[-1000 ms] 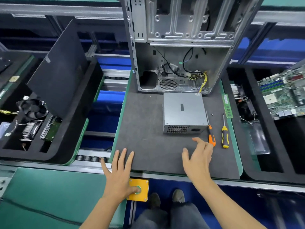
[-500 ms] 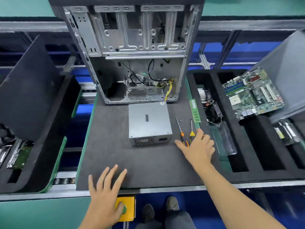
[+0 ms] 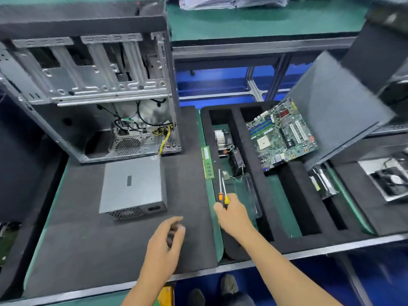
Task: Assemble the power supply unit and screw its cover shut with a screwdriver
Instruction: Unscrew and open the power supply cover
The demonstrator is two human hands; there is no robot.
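Right hand (image 3: 234,214) clamped on two screwdrivers (image 3: 222,198). Left hand (image 3: 165,241) loosely curled, empty. Power supply (image 3: 132,186) at its 11 o'clock: rigid, likely heavy; grasp by side walls.

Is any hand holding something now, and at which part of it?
The right hand grips two screwdrivers together by their handles, shafts pointing away. The left hand appears to hold nothing.

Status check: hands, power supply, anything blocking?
Right hand grips both screwdrivers. Left hand loosely curled, empty. Power supply untouched on mat. Nothing blocking.
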